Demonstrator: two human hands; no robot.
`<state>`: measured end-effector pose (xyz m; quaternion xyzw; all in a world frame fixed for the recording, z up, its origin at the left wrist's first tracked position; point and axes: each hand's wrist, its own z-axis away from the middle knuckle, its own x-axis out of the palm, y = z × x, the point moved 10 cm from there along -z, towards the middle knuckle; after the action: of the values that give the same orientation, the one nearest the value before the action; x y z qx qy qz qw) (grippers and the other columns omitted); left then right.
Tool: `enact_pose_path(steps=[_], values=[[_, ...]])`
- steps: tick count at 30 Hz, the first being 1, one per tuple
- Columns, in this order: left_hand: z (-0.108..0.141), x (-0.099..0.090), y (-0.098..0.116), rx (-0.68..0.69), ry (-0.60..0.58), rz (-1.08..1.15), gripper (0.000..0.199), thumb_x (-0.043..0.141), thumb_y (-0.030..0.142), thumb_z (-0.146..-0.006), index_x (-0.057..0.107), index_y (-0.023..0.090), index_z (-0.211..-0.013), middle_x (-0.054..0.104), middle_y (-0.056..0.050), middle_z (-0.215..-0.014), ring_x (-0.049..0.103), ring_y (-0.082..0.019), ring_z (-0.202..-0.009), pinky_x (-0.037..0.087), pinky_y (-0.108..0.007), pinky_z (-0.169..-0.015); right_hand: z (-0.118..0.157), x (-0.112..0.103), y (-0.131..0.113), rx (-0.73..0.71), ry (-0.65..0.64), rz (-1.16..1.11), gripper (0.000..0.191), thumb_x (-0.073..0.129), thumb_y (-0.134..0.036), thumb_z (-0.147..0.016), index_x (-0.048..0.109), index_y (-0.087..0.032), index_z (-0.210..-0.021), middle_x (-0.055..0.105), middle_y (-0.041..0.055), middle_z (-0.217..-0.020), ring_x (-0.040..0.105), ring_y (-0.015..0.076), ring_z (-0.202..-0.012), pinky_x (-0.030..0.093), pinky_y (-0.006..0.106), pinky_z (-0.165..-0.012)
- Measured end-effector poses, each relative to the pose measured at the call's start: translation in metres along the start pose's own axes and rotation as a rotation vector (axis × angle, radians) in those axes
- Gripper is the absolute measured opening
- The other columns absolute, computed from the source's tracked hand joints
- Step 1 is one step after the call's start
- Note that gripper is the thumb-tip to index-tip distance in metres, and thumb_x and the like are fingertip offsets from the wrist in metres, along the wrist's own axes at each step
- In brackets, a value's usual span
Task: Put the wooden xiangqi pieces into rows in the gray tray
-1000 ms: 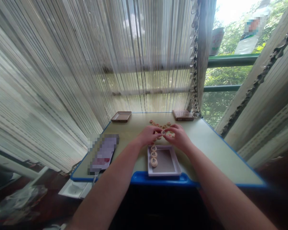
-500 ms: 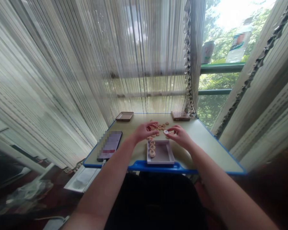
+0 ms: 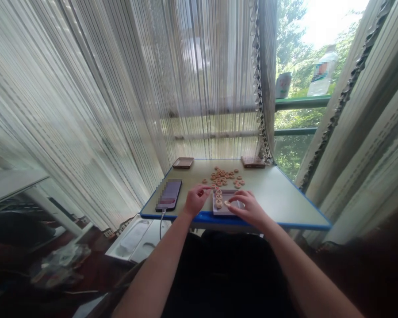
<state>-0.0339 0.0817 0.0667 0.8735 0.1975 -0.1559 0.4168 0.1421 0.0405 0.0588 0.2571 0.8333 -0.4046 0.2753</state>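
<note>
Between the thumb and fingers of my right hand (image 3: pixel 250 206) is a round wooden Chinese chess piece (image 3: pixel 227 203), held low inside a shallow pale tray (image 3: pixel 236 192). A column of several similar pieces (image 3: pixel 219 203) with dark characters lies along the tray's left wall. My left hand (image 3: pixel 196 201) hovers at the tray's left side, fingers stretched toward the column and slightly apart, with nothing visible in them. Beyond the tray, many loose chess pieces (image 3: pixel 223 176) are scattered across the table (image 3: pixel 272 194).
A phone (image 3: pixel 170 194) with a cable lies on the left of the table. At the back stand a shallow box lid (image 3: pixel 183 162) on the left and a flat brown box (image 3: pixel 253 162) on the right. A white open box (image 3: pixel 135 238) sits below the table's left edge.
My right hand has brought its chess piece from above the scattered pieces down into the tray. My left hand has drawn back from the pile to the tray's left side. The view has shifted.
</note>
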Motion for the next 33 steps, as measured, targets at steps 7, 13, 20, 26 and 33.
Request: enact_pose_path(steps=[7,13,20,26,33], values=[[0.001,0.01,-0.008,-0.014,-0.072,-0.004,0.02,0.056,0.028,-0.076,0.068,0.015,-0.085,0.066,-0.005,-0.083,0.052,-0.009,-0.058,0.044,-0.021,-0.056,0.011,-0.001,0.002,-0.064,0.208,0.064,0.022,0.061,-0.042,-0.072,0.068,-0.023,-0.081,0.059,0.007,-0.093,0.05,0.0237,-0.096,0.037,0.04,-0.09],[0.002,0.015,-0.029,-0.234,-0.08,0.077,0.024,0.058,0.03,-0.072,0.07,0.013,-0.084,0.069,-0.006,-0.079,0.056,-0.012,-0.064,0.045,-0.023,-0.06,0.006,0.014,0.008,-0.017,0.056,0.06,0.024,0.063,-0.045,-0.07,0.07,-0.025,-0.08,0.059,0.0057,-0.094,0.049,0.0232,-0.097,0.037,0.037,-0.091],[0.003,0.019,-0.034,-0.24,-0.127,0.086,0.027,0.058,0.033,-0.071,0.07,0.012,-0.084,0.07,-0.007,-0.079,0.06,-0.015,-0.068,0.046,-0.025,-0.064,0.003,0.019,0.016,0.063,-0.022,0.011,0.028,0.062,-0.048,-0.069,0.071,-0.024,-0.079,0.057,0.0069,-0.099,0.046,0.0251,-0.103,0.033,0.04,-0.095],[0.002,0.019,-0.035,-0.228,-0.133,0.107,0.028,0.058,0.035,-0.071,0.07,0.012,-0.083,0.07,-0.007,-0.078,0.061,-0.016,-0.071,0.047,-0.026,-0.066,0.003,0.022,0.021,0.096,-0.114,-0.103,0.024,0.059,-0.042,-0.072,0.071,-0.023,-0.08,0.059,0.0062,-0.097,0.046,0.0244,-0.104,0.033,0.04,-0.096],[0.002,0.023,-0.037,-0.258,-0.152,0.143,0.03,0.059,0.036,-0.071,0.07,0.011,-0.083,0.07,-0.008,-0.079,0.061,-0.017,-0.071,0.046,-0.026,-0.067,0.002,0.019,0.023,0.096,-0.067,-0.061,0.024,0.061,-0.041,-0.071,0.071,-0.022,-0.081,0.057,0.0072,-0.103,0.043,0.0252,-0.107,0.03,0.039,-0.099]])
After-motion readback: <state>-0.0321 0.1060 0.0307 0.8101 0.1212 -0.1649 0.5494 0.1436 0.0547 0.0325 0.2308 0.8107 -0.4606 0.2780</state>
